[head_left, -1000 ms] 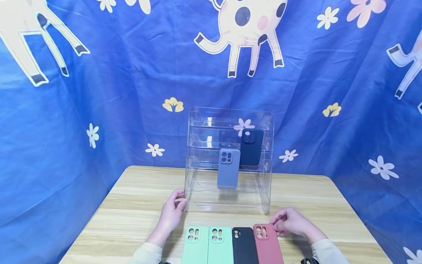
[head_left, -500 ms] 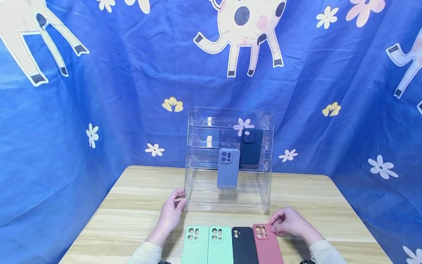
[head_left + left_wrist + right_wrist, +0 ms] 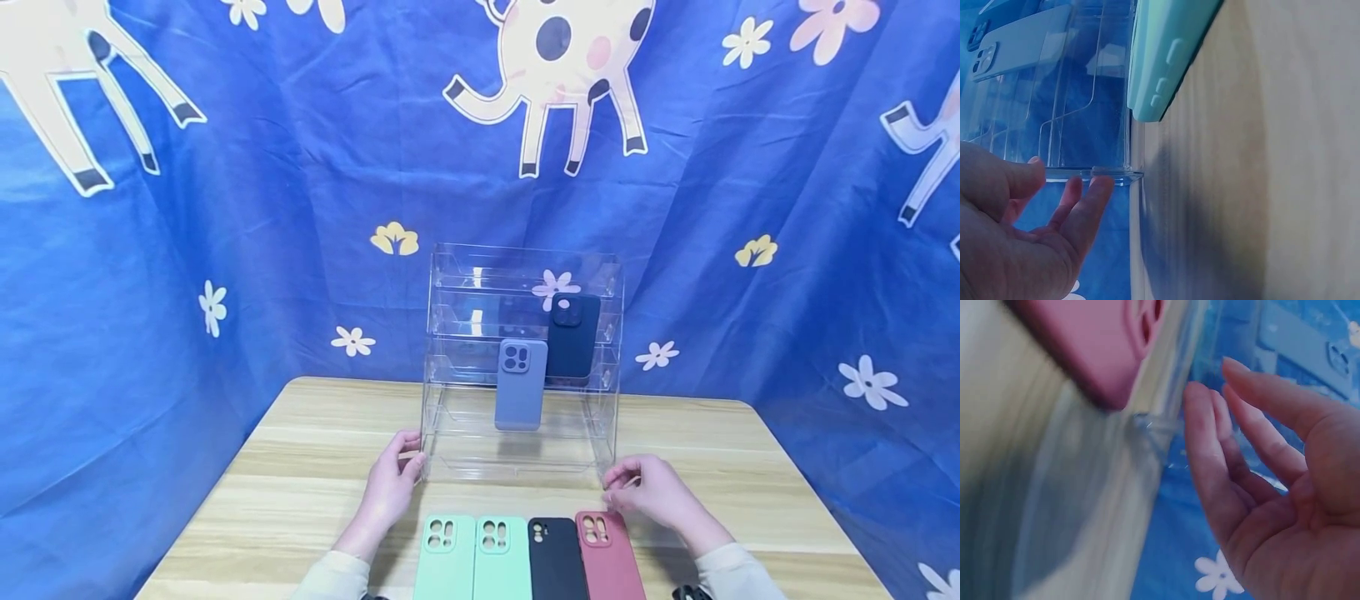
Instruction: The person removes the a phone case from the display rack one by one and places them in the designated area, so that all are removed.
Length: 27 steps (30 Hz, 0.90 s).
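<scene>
A clear acrylic tiered display rack (image 3: 517, 471) stands upright on the table, holding a lavender-blue phone case (image 3: 520, 392) and a dark navy phone case (image 3: 573, 337). Against the rack's lower left side rest the fingertips of my left hand (image 3: 392, 479), its fingers extended in the left wrist view. Beside the lower right corner is my right hand (image 3: 651, 492), fingers loosely bent with nothing between them; whether they touch the rack cannot be told. In front lie two mint green phone cases (image 3: 444, 567) (image 3: 502, 571), a black phone case (image 3: 557, 562) and a dusty red phone case (image 3: 611, 562).
The wood-grain table (image 3: 300, 467) carries the rack and the row of cases. A blue patterned curtain (image 3: 337, 275) hangs behind and at both sides.
My right hand has left the top corner of the dusty red phone case and moved forward and slightly left to the rack's lower right corner. My left hand has stayed put.
</scene>
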### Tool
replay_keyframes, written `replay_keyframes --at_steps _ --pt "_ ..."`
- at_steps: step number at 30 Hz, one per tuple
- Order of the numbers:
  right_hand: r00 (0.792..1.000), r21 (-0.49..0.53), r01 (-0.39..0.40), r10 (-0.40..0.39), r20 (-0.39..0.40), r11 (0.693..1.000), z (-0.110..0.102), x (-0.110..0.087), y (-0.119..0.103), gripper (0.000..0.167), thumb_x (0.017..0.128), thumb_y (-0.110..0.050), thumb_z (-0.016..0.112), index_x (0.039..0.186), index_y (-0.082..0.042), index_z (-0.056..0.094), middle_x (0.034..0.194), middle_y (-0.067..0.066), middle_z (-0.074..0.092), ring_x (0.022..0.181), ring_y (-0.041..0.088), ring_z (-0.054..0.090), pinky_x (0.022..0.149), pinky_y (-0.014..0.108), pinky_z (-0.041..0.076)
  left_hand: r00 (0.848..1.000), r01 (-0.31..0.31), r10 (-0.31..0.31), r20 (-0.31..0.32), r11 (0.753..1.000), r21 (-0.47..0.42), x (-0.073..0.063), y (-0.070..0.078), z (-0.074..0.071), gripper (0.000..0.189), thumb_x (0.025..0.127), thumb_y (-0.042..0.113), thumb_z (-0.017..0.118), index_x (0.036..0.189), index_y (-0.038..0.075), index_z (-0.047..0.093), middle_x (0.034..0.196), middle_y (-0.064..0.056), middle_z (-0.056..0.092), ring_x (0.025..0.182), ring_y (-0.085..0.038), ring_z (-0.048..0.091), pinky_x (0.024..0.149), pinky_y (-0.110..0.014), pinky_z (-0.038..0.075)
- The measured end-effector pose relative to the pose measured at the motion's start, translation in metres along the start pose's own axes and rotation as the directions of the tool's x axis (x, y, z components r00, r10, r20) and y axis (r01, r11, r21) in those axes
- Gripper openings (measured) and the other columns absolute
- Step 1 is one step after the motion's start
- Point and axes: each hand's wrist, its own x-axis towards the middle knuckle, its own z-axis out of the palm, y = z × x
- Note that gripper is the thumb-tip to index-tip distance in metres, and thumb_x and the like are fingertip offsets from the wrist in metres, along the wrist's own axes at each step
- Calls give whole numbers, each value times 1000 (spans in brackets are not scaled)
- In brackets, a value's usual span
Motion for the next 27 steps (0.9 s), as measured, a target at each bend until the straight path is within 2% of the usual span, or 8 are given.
replay_keyframes --at_steps 4,7,14,21,27 --pt "996 -54 26 -30 -83 998 4 8 -16 14 82 -12 84 93 -8 76 80 0 71 70 9 63 65 20 58 1000 1 -1 0 1000 -1 -1 0 0 32 103 0 54 135 0 55 136 -28 59 117 -43 67 90 -37 65" --pt "989 -50 52 -58 -137 997 6 15 -28 14 83 -10 84 95 -8 77 80 -1 72 69 9 64 66 21 59 1000 -11 11 -3 1000 -1 -1 0 -1 32 103 -1 54 135 -1 55 135 -29 59 116 -44 67 90 -38 65" --pt "959 -57 106 -117 -260 993 8 28 -51 15 83 -6 84 95 -12 77 82 -1 75 71 8 66 67 20 59 1000 2 -2 8 1000 -11 0 -1 1 33 102 -2 55 135 -1 56 136 -28 59 116 -44 67 90 -36 65" --pt "930 -57 153 -163 -328 987 7 38 -69 18 84 -3 83 101 -9 78 87 3 77 76 10 70 72 19 61 1000 -10 10 4 1000 7 -1 -1 1 33 102 -2 54 136 -1 55 135 -27 60 116 -43 68 91 -38 65" --pt "904 -51 198 -203 -376 979 6 49 -87 20 87 -5 81 105 -12 78 96 7 79 83 13 74 76 20 62 1000 -16 16 -6 1000 13 -1 0 1 33 102 -2 55 135 -1 56 134 -26 61 115 -43 68 90 -38 65"
